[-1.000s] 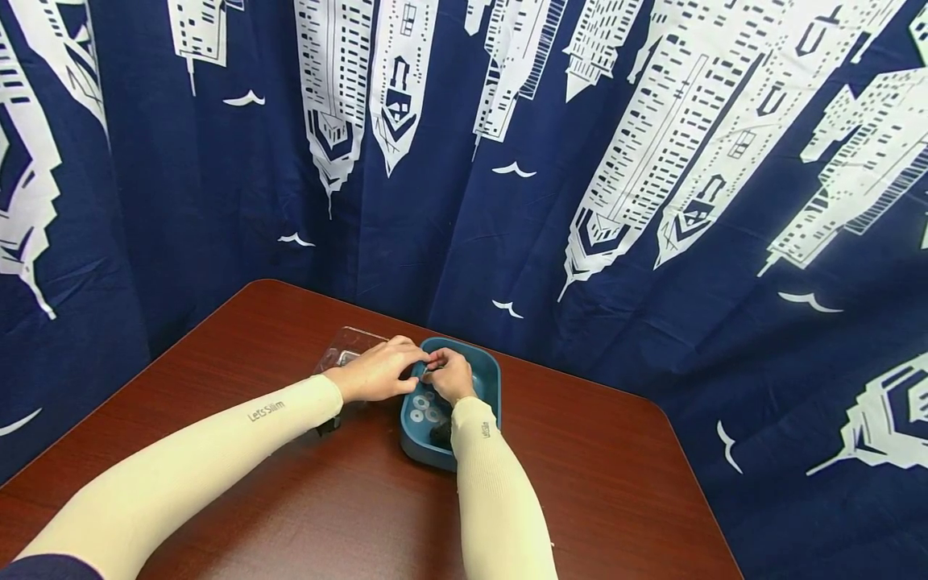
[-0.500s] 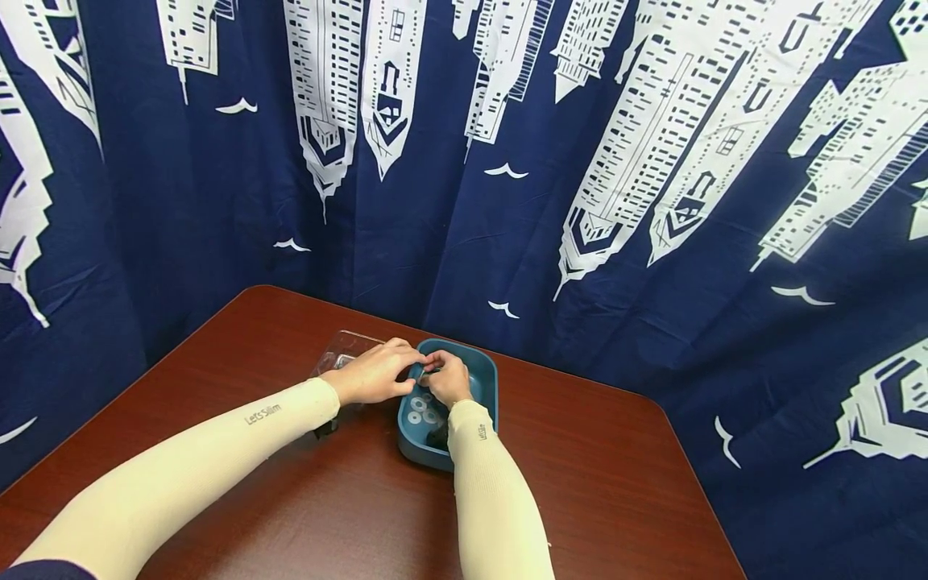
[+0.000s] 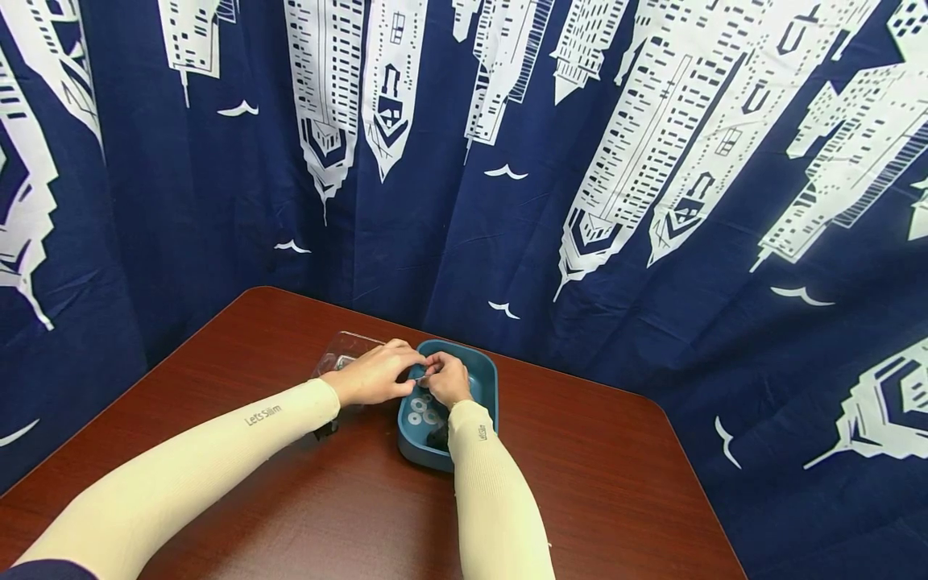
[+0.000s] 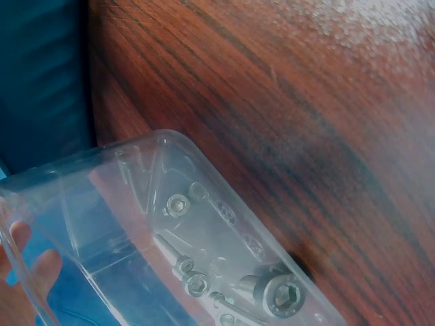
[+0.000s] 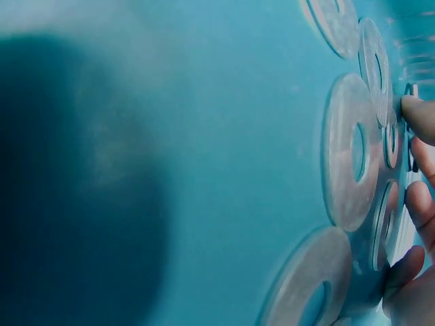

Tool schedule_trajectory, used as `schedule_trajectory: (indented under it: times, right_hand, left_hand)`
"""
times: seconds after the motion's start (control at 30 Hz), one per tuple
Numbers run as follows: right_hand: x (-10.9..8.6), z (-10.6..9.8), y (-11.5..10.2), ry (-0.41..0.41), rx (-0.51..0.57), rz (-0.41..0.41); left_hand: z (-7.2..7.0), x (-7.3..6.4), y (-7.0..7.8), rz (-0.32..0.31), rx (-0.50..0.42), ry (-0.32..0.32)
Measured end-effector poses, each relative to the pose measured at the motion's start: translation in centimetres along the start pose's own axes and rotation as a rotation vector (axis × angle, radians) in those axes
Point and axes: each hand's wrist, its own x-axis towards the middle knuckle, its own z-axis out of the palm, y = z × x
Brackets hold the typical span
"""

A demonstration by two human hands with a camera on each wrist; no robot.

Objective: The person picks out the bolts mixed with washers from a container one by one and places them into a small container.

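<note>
A blue tray holds several flat metal washers and a black object near its front. My right hand is inside the tray, its fingertips pinching a small metal piece whose kind I cannot tell. From the left, my left hand reaches over the tray's rim; its thumb and forefinger stand apart, close to the right fingertips. Below the left hand is a clear plastic box with several socket-head bolts inside, standing left of the tray.
The brown wooden table extends around the tray and box. A dark blue curtain printed with white buildings hangs right behind the table's back edge.
The view has shifted slightly. Both hands stay together over the tray, with only small finger movements around the small metal piece.
</note>
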Motion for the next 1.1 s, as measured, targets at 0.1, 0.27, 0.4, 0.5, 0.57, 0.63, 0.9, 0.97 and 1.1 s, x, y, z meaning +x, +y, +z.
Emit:
schedule_trajectory:
  times: [0.1,0.27,0.4,0.5,0.57,0.63,0.9,0.97,1.1]
  right_hand:
    - [0.05,-0.06,0.01,0.002,-0.013,-0.006]
    - [0.07,-0.04,0.17,-0.005,-0.013,-0.019]
    - [0.16,-0.04,0.26,-0.007,-0.011,-0.029]
    - [0.15,-0.09,0.27,-0.005,-0.021,-0.032]
    - [0.09,-0.16,0.27,-0.004,-0.023,-0.042]
    - [0.02,-0.22,0.24,-0.005,-0.019,-0.043]
    - [-0.29,-0.49,0.07,-0.021,0.018,-0.026]
    - [-0.37,-0.52,0.02,-0.027,0.028,-0.029]
    - [-0.44,-0.64,-0.03,-0.029,0.05,-0.033]
  left_hand:
    - [-0.03,0.05,0.05,0.01,0.008,0.008]
    - [-0.04,-0.04,0.07,0.019,0.004,0.016]
    - [-0.08,-0.1,0.09,0.027,0.006,0.026]
    - [-0.11,-0.1,0.08,0.029,0.006,0.024]
    - [-0.15,-0.06,0.1,0.022,0.0,0.015]
    - [-0.12,0.0,0.07,0.017,0.005,0.01]
    - [0.03,0.02,-0.16,0.032,0.015,0.019]
    - [0.02,-0.02,-0.19,0.034,0.012,0.02]
    - [0.01,-0.14,-0.18,0.026,0.01,0.015]
